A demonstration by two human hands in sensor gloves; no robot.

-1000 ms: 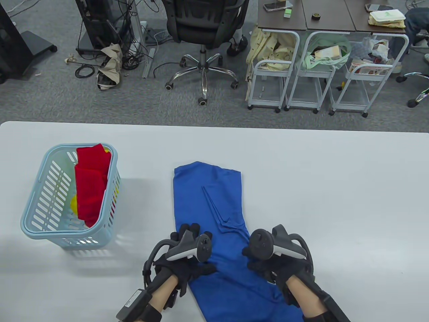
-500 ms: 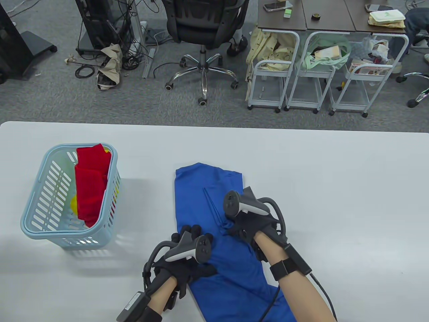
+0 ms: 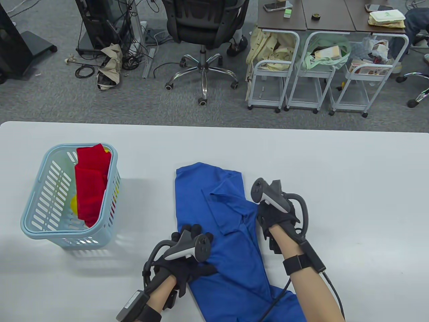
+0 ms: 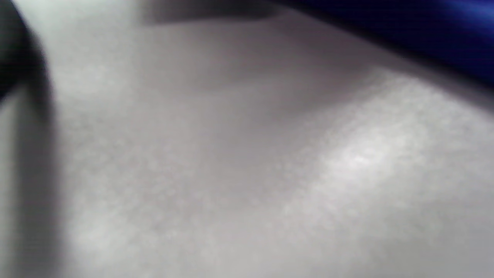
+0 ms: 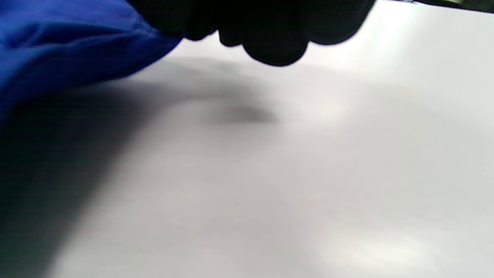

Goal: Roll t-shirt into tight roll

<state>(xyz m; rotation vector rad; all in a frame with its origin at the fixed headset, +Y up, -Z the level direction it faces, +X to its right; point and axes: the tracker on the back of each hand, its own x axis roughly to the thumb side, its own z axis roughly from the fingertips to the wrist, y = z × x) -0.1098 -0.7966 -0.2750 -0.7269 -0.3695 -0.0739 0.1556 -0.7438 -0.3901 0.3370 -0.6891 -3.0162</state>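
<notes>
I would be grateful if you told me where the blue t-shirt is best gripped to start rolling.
Probably the blue t-shirt at its near end, from the person's side: it lies as a long strip running away, under the left hand.

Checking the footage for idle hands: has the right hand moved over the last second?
Yes. The right hand went from the near table edge toward the far edge, now beside the blue t-shirt's right edge, gripping cloth.

Gloved right hand (image 5: 266, 27) pinching blue t-shirt (image 5: 58, 50) above table (image 5: 308, 185).
</notes>
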